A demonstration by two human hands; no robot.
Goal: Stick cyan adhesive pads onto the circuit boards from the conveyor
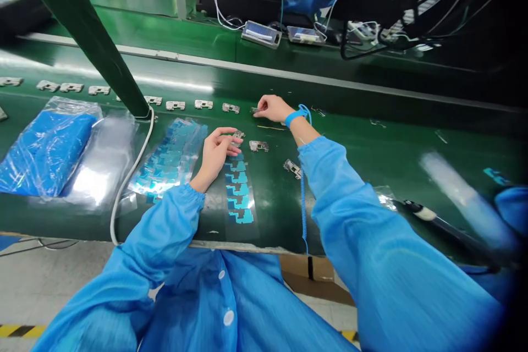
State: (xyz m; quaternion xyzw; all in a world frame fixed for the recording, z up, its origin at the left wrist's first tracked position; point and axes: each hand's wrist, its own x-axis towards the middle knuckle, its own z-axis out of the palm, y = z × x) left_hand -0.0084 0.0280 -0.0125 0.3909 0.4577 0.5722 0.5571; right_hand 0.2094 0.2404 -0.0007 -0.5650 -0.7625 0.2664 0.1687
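My right hand, a blue wrist strap at its wrist, pinches a small silver metal bracket at the end of a row of similar brackets. Its fingers partly cover that piece. Closer to me, my left hand has its thumb and fingers around another metal bracket, partly hidden by the fingers. Just below that hand lies a clear sheet with blue film pieces. Two loose brackets rest nearby, a flat bracket and a tilted bracket.
Left of my hands lie more blue film sheets, clear plastic sheets and a bagged blue stack. A green post and white cable stand there. A black-handled tool lies right. Co-workers sit across the green bench.
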